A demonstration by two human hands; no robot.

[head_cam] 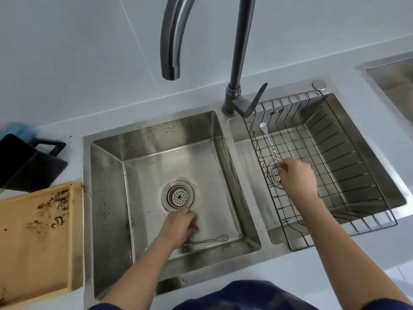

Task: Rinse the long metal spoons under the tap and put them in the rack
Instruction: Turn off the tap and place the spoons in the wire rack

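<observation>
The left hand (178,222) reaches down with curled fingers, grasping nothing visible; the long twisted metal spoon (206,240) lies just right, lengthwise along the steel sink's (107,198) near wall. The right hand (297,177) pinches another long spoon (268,139) over the wire rack (335,153).

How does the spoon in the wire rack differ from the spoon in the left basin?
The rack spoon is held at its handle end by the right hand, bowl pointing toward the wall; the basin spoon lies flat on the left basin floor by the left hand. The rack spoon looks bright; the basin spoon looks dull. Both are long, with twisted handles.
</observation>
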